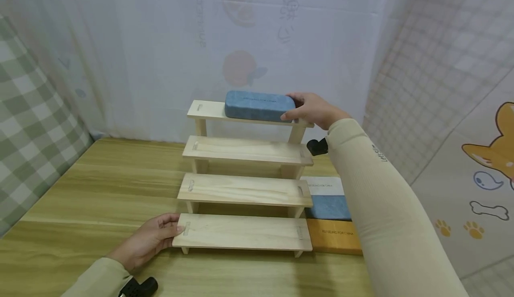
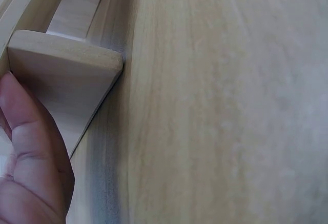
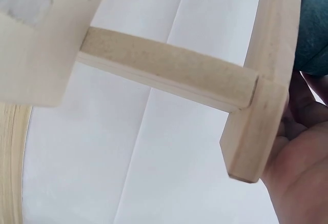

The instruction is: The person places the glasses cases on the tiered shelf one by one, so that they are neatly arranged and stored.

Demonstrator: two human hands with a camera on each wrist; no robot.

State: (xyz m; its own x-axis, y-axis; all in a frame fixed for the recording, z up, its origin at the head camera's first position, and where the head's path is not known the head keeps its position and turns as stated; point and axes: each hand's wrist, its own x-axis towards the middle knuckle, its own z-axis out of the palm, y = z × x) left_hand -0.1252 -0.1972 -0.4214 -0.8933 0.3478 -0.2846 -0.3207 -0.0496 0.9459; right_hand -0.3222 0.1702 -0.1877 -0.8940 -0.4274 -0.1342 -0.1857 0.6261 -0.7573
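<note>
Apparently to keep it from slipping, the right hand (image 1: 315,109) gripped a blue, round-edged oblong case (image 1: 259,105) by its right end, the thumb at the front and the fingers reaching behind, parted only by the case's depth. That case lay along the top board of a pale wooden, stepped rack (image 1: 245,187), nearer the rack's right end than its left, with the lettered face up. Low on the rack, at the left end of its bottom board, the left hand (image 1: 148,239) pinched the wood, thumb on top and fingers about the edge, probably to steady the rack while the other hand worked high up; how firmly it pressed, I could not tell. Close by the rack's right side, three more cases lay in a row, perhaps put there to be within easy reach: one white case (image 1: 324,184) farthest back, one flat-lying blue case (image 1: 331,207) in the middle, partly hidden by the right sleeve (image 1: 385,199), and one orange case (image 1: 335,235) beside the bottom board. Counted up, the rack had four boards, and there were four cases: two blue, one white, one orange.
</note>
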